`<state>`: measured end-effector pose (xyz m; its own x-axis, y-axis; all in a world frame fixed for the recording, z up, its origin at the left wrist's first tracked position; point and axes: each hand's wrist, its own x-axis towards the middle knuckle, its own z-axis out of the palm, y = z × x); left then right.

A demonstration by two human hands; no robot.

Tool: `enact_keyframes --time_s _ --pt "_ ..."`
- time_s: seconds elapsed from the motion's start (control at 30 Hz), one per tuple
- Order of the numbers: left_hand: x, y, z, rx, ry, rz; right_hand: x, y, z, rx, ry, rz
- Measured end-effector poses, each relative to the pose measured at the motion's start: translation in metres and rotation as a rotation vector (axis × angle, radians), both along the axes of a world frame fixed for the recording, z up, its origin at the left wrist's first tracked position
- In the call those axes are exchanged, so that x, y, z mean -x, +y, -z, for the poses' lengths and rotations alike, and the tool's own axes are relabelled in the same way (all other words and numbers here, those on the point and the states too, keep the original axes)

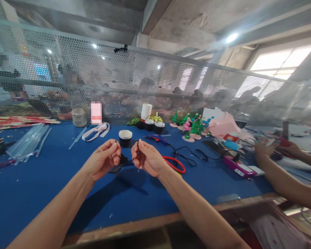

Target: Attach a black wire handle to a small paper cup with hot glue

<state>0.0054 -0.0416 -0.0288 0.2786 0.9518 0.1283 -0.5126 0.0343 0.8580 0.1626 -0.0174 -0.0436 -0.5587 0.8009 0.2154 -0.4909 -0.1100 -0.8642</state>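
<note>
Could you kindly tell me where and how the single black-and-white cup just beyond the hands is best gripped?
The cup is probably best gripped by opposite sides of its wall, just below the white rim, coming down from above: it stands upright, is open-topped and shows no handle.

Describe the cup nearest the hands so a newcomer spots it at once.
On the blue table, look just beyond the gap between the left hand and the right hand. There is a small cup, white at the top and black below. Unlike the two handled cups farther back, it stands apart and shows no handle.
</note>
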Motion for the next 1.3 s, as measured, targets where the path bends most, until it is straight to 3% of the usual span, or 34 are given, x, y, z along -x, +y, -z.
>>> enact_keyframes --time_s 0.2,0.5,0.73,0.8,0.87,0.97,1.03,1.1,1.17,1.3 --pt "0.001 0.003 -0.001 0.021 -0.079 -0.072 0.004 -0.002 0.004 -0.149 -0.119 0.066" --pt "0.000 0.003 0.003 0.059 -0.097 -0.066 0.007 -0.002 0.010 -0.183 -0.152 0.134" --pt "-0.005 0.003 0.011 0.012 0.096 -0.090 0.012 0.000 0.013 -0.128 -0.150 0.231" --pt "-0.003 0.006 0.012 -0.020 0.163 -0.131 0.011 0.001 0.013 -0.197 -0.262 0.274" --pt "0.003 0.011 0.010 -0.071 0.182 -0.255 0.009 0.003 0.013 -0.326 -0.497 0.373" --pt "0.014 0.021 0.004 -0.111 0.189 -0.430 0.004 0.005 0.012 -0.629 -0.938 0.526" --pt "0.019 0.028 -0.001 -0.115 0.222 -0.491 0.001 0.007 0.011 -0.845 -1.202 0.532" --pt "0.021 0.035 -0.006 -0.097 0.301 -0.477 0.001 0.011 0.010 -0.956 -1.422 0.453" --pt "0.020 0.042 -0.010 -0.077 0.471 -0.380 0.004 0.015 0.010 -0.954 -1.539 0.378" --pt "0.017 0.053 -0.018 -0.115 0.888 -0.168 0.022 0.025 0.012 -0.933 -1.513 0.353"
